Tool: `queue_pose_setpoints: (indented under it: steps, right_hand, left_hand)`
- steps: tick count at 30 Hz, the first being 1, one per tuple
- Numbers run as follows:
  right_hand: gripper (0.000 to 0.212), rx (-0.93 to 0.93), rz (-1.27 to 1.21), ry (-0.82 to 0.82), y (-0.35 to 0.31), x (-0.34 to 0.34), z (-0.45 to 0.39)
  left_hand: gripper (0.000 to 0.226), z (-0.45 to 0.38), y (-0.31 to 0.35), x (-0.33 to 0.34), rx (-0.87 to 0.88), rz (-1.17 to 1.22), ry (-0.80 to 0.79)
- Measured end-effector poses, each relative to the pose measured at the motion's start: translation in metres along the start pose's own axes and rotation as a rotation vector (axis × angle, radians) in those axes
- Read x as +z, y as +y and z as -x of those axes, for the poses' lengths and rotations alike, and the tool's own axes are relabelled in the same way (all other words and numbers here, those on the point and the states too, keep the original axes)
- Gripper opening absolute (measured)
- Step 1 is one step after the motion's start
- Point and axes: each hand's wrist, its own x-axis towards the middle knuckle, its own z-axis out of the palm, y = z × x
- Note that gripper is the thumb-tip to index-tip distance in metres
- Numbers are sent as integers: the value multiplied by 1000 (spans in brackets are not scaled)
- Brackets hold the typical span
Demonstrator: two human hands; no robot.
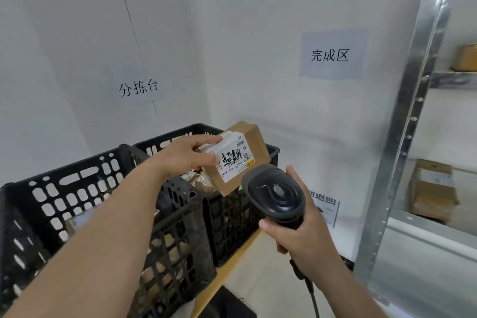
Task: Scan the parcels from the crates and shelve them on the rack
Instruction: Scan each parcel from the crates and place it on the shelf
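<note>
Left hand (pixel 184 155) fingers clamp the parcel (pixel 240 156); right hand (pixel 304 233) fingers wrap the scanner (pixel 276 192). Scanning pending; crates (pixel 85 188) hold more; rack (pixel 402 121) partly stocked.

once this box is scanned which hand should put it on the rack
Left. The left hand already grips the parcel, while the right hand is wrapped round the scanner. The rack stands on the right, so the left must reach across.
</note>
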Motion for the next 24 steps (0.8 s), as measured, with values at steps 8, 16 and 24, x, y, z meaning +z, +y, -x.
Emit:
queue_pose_setpoints:
  steps: [8,16,24]
  right_hand:
    - [98,2,43,0,2,-20,6]
    - [98,4,43,6,5,-34,11]
    - [99,9,46,-3,10,-47,18]
  left_hand:
    - [51,-4,12,19,5,-12,-18]
    - [48,-7,17,31,-7,-21,-31]
    - [50,1,27,44,2,-26,-40]
